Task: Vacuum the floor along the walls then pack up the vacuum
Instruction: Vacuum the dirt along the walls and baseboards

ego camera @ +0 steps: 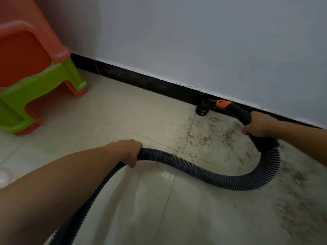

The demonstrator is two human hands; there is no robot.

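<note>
Pale tiled floor [123, 112] meeting a white wall [194, 41] along a black skirting [141, 80] that runs from upper left to the right edge. The nozzle [201, 110] sits on the floor against the skirting, right of centre. The right grip [256, 125] is closed round the curved black handle [237, 110] (the part with the orange slider). The left grip [130, 152], at lower centre, is wrapped round the ribbed hose [194, 169]. The hose loops between the two and leaves the frame at the bottom left. Brown debris [212, 133] lies scattered just right of the nozzle and down toward the lower right corner, so the wall run appears only partly done.

Likely faults:
- The slack loop lies over the dirty patch, and dragging it could smear grit onto tile that looks clean.
- The tight bend below the handle may kink and choke the suction.
- A tilted nozzle would lose its seal with the floor and skip debris at the skirting.
- A hard push could scuff the skirting.
- The stacked orange and green stools [35, 76], upper left, stand near the wall line and could catch the hose.

Containers: none shows. The vacuum's body and dust bin are out of frame, so their fill cannot be told.
</note>
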